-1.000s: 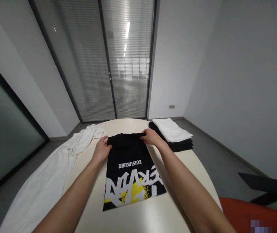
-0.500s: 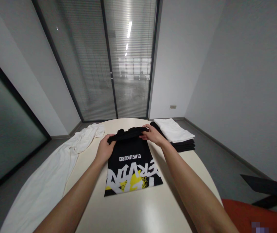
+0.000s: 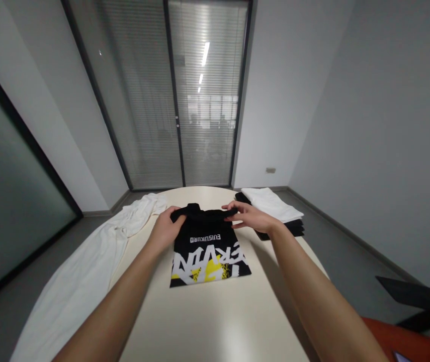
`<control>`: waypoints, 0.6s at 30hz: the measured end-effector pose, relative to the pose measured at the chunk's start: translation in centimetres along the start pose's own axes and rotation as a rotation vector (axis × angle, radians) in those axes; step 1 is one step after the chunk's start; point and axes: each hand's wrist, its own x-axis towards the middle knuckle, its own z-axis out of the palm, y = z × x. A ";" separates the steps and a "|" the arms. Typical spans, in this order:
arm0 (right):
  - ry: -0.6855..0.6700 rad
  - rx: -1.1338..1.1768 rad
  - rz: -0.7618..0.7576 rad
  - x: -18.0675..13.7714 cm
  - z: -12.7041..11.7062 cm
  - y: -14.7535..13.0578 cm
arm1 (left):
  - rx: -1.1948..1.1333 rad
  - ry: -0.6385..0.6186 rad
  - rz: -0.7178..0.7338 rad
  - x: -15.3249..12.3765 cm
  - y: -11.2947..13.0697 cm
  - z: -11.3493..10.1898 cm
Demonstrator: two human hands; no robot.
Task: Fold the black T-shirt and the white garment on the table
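Observation:
A black T-shirt (image 3: pixel 203 250) with white lettering and a yellow print lies folded into a narrow panel in front of me, its lettering upside down to my view. My left hand (image 3: pixel 166 229) grips the far left corner of the shirt, thumb over the cloth. At the far right corner, my right hand (image 3: pixel 250 216) pinches the same edge between thumb and fingers. Between both hands the far edge is lifted slightly and bunched. The fingertips under the cloth are hidden.
A pale round table (image 3: pixel 199 322) carries everything. Along its left side a loose white garment (image 3: pixel 75 281) is spread. At the far right, a folded white cloth (image 3: pixel 273 203) tops several folded black ones (image 3: pixel 296 228). An orange chair (image 3: pixel 399 339) stands at lower right.
The right hand has shifted a little right, its wrist more bent, still at the shirt's far edge. The shirt's near edge has slid slightly away from me. The camera view has tilted slightly.

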 end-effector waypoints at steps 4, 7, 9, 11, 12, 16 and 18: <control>-0.100 -0.086 -0.033 -2.5 -0.1 0.2 | -0.050 -0.136 0.007 -2.0 1.0 -0.7; -0.159 -0.136 -0.089 -3.9 0.4 1.3 | -0.033 -0.280 0.077 -4.1 0.2 -1.2; -0.165 -0.178 -0.148 -4.6 0.9 2.3 | 0.021 -0.358 0.185 -5.4 -0.6 -1.6; -0.151 -0.204 -0.198 -5.3 1.5 3.3 | 0.083 -0.415 0.287 -6.6 -1.4 -2.0; -0.137 -0.204 -0.219 -5.5 1.8 3.8 | 0.103 -0.439 0.323 -7.1 -1.7 -2.1; -0.061 -0.186 -0.280 -6.1 2.6 5.2 | 0.129 -0.498 0.406 -8.1 -2.5 -2.2; -0.032 -0.173 -0.302 -6.1 2.8 5.7 | 0.132 -0.486 0.418 -8.3 -2.7 -2.1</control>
